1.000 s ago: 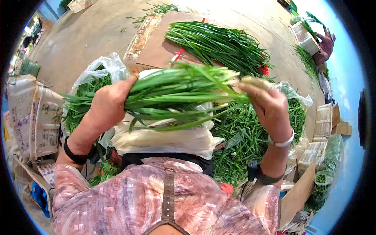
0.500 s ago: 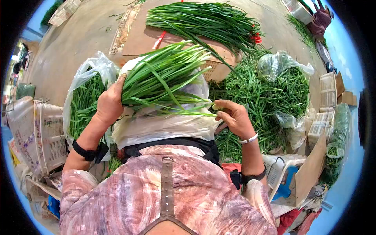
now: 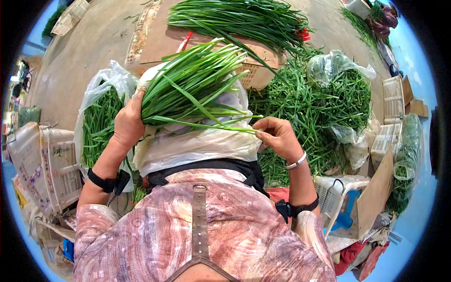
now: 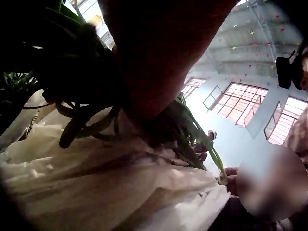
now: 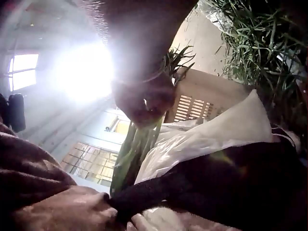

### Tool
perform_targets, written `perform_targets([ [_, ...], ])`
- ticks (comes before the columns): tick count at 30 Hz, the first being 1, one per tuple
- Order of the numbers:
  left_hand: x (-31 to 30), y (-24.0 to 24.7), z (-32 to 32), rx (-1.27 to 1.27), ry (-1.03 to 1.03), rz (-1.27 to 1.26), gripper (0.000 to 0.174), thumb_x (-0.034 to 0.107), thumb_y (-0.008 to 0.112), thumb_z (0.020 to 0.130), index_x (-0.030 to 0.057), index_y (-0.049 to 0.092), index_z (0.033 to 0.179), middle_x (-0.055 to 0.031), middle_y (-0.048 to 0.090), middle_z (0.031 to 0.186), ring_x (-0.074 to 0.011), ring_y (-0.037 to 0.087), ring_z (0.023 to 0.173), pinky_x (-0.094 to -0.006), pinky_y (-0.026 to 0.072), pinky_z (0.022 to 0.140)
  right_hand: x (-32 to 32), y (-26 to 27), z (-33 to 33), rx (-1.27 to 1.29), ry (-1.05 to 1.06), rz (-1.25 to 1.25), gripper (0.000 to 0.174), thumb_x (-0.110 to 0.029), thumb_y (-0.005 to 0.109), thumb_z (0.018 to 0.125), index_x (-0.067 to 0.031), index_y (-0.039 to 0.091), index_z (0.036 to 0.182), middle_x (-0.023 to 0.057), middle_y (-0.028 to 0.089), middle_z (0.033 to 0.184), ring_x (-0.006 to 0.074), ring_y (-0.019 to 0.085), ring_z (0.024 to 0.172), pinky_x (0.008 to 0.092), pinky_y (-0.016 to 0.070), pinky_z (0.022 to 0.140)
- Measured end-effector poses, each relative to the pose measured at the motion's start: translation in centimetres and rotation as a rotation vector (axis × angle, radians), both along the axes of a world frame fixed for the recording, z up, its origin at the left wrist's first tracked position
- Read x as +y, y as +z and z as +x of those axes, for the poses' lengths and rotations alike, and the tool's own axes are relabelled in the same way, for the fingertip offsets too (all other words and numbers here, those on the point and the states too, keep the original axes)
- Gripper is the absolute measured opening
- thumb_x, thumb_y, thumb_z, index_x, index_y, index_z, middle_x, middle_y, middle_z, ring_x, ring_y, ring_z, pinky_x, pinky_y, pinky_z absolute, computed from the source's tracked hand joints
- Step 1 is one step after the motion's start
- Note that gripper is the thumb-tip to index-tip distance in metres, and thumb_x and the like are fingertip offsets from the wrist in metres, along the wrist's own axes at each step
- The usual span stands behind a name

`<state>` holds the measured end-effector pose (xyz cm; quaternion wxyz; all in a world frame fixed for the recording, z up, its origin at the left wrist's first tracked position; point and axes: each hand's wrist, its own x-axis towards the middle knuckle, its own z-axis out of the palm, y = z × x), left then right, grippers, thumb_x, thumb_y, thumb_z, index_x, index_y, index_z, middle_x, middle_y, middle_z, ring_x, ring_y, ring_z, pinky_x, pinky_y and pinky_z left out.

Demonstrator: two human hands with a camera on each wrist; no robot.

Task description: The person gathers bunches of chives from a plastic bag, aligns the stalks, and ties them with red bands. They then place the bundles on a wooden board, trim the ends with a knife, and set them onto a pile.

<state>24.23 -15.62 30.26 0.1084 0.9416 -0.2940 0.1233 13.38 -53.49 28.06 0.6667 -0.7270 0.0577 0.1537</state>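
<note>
A bunch of garlic chives [image 3: 188, 84] lies slanted over the person's lap, its pale stem ends towards the upper right. The left hand [image 3: 129, 120] grips its leafy part, thumb on top. On the near side a few stalks stand apart from the bunch, and the right hand [image 3: 278, 137] pinches their pale ends between thumb and fingertips. White plastic sheeting [image 3: 192, 152] covers the lap beneath. In the right wrist view, the right hand [image 5: 144, 101] is dark against the glare, with green blades [image 5: 132, 154] below it. The left hand's fingers are lost in shadow in the left wrist view.
A larger bunch of chives [image 3: 230, 21] with red ties lies on cardboard [image 3: 150, 49] ahead. Loose green leaves [image 3: 314, 108] are heaped at the right. A plastic bag [image 3: 120, 77] of greens stands at the left, beside plastic crates [image 3: 61, 164]. Another crate [image 3: 329, 192] is at the right.
The right hand has come down from the far right side of the bunch and now pinches a few stalks nearer the body. The bunch, still in the left hand, has tilted and spread.
</note>
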Motion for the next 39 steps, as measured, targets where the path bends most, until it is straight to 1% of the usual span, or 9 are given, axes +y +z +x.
perform_targets([
  [12, 0.0, -0.2, -0.2, 0.144, 0.021, -0.043, 0.074, 0.005, 0.065, 0.066, 0.0024, 0.032, 0.133, -0.0225, 0.055, 0.11, -0.0374, 0.059, 0.091, -0.0395, 0.0508, 0.072, -0.4, 0.7, -0.4, 0.117, -0.072, 0.416, 0.029, -0.005, 0.065, 0.077, -0.0001, 0.055, 0.104, -0.0005, 0.056, 0.071, 0.0044, 0.049, 0.054, 0.0178, 0.0387, 0.046],
  [15, 0.3, -0.1, 0.0, 0.216, 0.043, -0.035, 0.074, 0.004, 0.065, 0.066, 0.003, 0.032, 0.133, -0.0229, 0.054, 0.112, -0.0373, 0.059, 0.092, -0.0392, 0.0509, 0.072, -0.9, 2.0, -0.9, 0.039, 0.038, -0.176, 0.03, 0.001, 0.062, 0.076, 0.0004, 0.054, 0.105, 0.0027, 0.057, 0.077, 0.0069, 0.053, 0.064, 0.0212, 0.0449, 0.058],
  [20, 0.4, -0.3, 0.1, 0.199, 0.022, -0.06, 0.078, 0.001, 0.067, 0.062, 0.0036, 0.034, 0.132, -0.0239, 0.056, 0.11, -0.0384, 0.059, 0.092, -0.0394, 0.0506, 0.073, -8.6, 1.6, -3.2, 0.151, 0.178, -0.39, 0.015, -0.002, 0.064, 0.073, -0.0003, 0.063, 0.087, 0.0056, 0.062, 0.077, 0.0153, 0.06, 0.067, 0.0293, 0.0484, 0.062],
  [22, 0.5, -1.0, 0.4, 0.161, 0.024, -0.085, 0.081, -0.001, 0.069, 0.06, 0.0043, 0.034, 0.132, -0.0244, 0.057, 0.107, -0.0393, 0.059, 0.091, -0.0399, 0.0503, 0.074, -14.2, -2.7, -4.9, 0.092, 0.198, -1.133, 0.012, -0.005, 0.065, 0.071, -0.0017, 0.065, 0.082, 0.0143, 0.065, 0.081, 0.0297, 0.063, 0.074, 0.0388, 0.0499, 0.066],
  [24, 0.8, -1.2, 0.5, 0.019, -0.054, -0.024, 0.072, -0.002, 0.058, 0.065, 0.0042, 0.036, 0.133, -0.0184, 0.059, 0.092, -0.0356, 0.059, 0.076, -0.0398, 0.0488, 0.065, -16.5, -3.6, -4.4, 0.381, 0.094, -1.499, 0.016, -0.01, 0.067, 0.071, -0.0041, 0.065, 0.085, 0.0201, 0.063, 0.089, 0.0374, 0.06, 0.082, 0.0447, 0.049, 0.071],
  [27, 0.9, -1.1, 0.5, -0.079, -0.073, -0.017, 0.068, -0.001, 0.055, 0.067, 0.0068, 0.04, 0.132, -0.0137, 0.055, 0.077, -0.0317, 0.055, 0.062, -0.0394, 0.0455, 0.056, -12.1, 0.7, -1.0, -0.306, -0.032, -1.376, 0.032, -0.011, 0.067, 0.073, -0.0055, 0.061, 0.104, 0.0166, 0.056, 0.114, 0.0324, 0.055, 0.102, 0.0401, 0.0457, 0.085],
  [31, 0.1, 0.4, 0.2, -0.2, -0.085, 0.094, 0.064, 0.001, 0.053, 0.07, 0.0124, 0.043, 0.133, -0.009, 0.051, 0.072, -0.0257, 0.051, 0.057, -0.0359, 0.0437, 0.054, -0.8, 6.9, 6.8, -0.85, -0.036, -0.914, 0.045, -0.006, 0.067, 0.071, -0.0061, 0.055, 0.115, 0.0178, 0.054, 0.118, 0.0341, 0.052, 0.107, 0.0387, 0.0425, 0.092],
  [34, 0.4, 1.0, 0.2, -0.214, -0.085, 0.151, 0.064, 0.004, 0.054, 0.07, 0.0183, 0.045, 0.132, -0.0071, 0.052, 0.075, -0.0228, 0.052, 0.06, -0.0329, 0.0424, 0.056, 3.7, 4.8, 9.9, -0.896, 0.094, -0.879, 0.069, -0.013, 0.073, 0.066, -0.0112, 0.042, 0.129, 0.0184, 0.049, 0.121, 0.0339, 0.051, 0.105, 0.04, 0.0416, 0.087],
  [39, 1.1, 0.8, 0.2, -0.26, -0.121, 0.082, 0.068, 0.004, 0.054, 0.071, 0.0119, 0.038, 0.136, -0.0056, 0.052, 0.077, -0.021, 0.053, 0.065, -0.0327, 0.0401, 0.063, 5.2, 3.0, 3.6, -0.864, 0.166, -0.895, 0.055, -0.013, 0.073, 0.061, -0.0127, 0.056, 0.113, 0.0132, 0.055, 0.112, 0.0279, 0.056, 0.094, 0.0391, 0.0432, 0.074],
])
